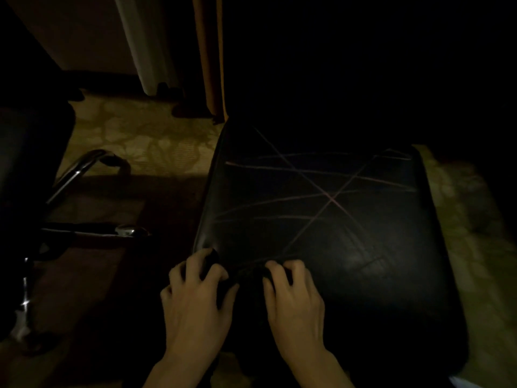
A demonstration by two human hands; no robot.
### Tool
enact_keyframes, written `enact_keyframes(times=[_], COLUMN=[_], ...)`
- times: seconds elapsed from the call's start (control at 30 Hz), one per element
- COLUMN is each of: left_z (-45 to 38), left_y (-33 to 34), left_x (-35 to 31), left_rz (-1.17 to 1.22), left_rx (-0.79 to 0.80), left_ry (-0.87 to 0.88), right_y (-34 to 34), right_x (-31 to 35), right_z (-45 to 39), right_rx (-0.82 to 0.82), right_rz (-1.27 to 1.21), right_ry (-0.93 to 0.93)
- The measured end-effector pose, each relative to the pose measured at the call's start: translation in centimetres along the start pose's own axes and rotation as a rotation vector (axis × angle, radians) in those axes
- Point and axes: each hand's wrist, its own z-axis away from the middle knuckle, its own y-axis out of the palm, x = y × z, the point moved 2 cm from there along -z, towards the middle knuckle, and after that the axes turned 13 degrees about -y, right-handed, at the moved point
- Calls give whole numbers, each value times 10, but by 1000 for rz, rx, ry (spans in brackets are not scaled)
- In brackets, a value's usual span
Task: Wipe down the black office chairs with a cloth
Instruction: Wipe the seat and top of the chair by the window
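Chair seat, black and streaked, fills centre frame; left hand and right hand each clench a dark cloth, which may bunch, missing streaks.

Black chair seat with pale crossing lines, floral beige carpet

Both hands are held low and side by side, forearms reaching forward. The left hand is seen with fingers curled downward. Just right of it, the right hand is curled likewise, knuckles up.
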Motion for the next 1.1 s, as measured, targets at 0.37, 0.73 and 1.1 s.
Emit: enact_keyframes(times=[0.37, 0.73, 1.1], left_z=[-6, -25, -96], left_y=[-1, 0, -17], left_x=[14, 6, -15], left_rz=[110, 151, 230], left_rx=[92, -26, -228], left_ry=[-52, -97, -93], right_y=[3, 14, 19], right_x=[0, 0, -2], right_z=[-5, -18, -109], right_rx=[41, -72, -214], right_rz=[15, 94, 157], right_ry=[-80, -132, -145])
